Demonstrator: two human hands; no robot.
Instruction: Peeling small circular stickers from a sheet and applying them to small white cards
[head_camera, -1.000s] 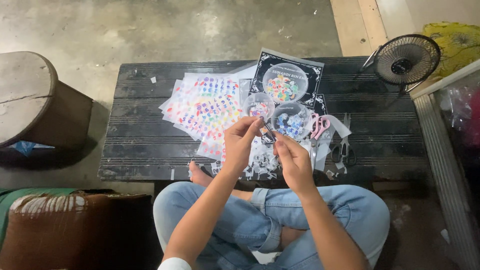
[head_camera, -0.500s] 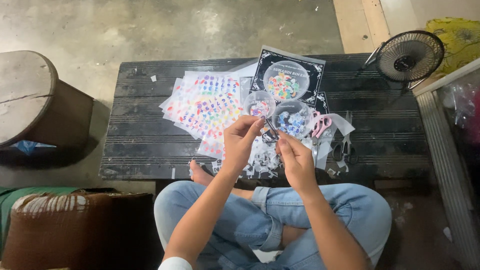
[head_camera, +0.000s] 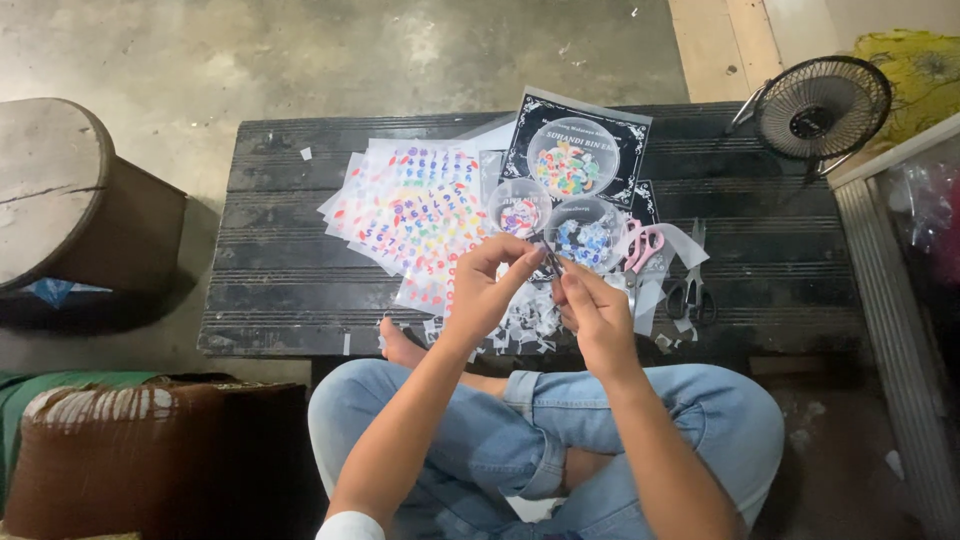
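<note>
- The left hand (head_camera: 487, 285) and the right hand (head_camera: 598, 312) meet just above the near edge of the low black slatted table (head_camera: 290, 250). Both pinch a tiny piece between their fingertips; it is too small to tell what it is.
- That piece could easily slip and vanish among the pale paper scraps (head_camera: 525, 325) strewn right beneath the hands.
- A careless elbow or wrist could tip the small clear round tubs just beyond the fingers.
- One small tub (head_camera: 519, 208) holds pink and mixed bits; a second tub (head_camera: 584, 232) holds bluish and white bits.
- A larger round clear container (head_camera: 572, 158), on a black printed card, holds multicoloured pieces.
- Sheets of colourful stickers (head_camera: 415, 212) lie to the left, pink-handled scissors (head_camera: 642, 245) to the right.
</note>
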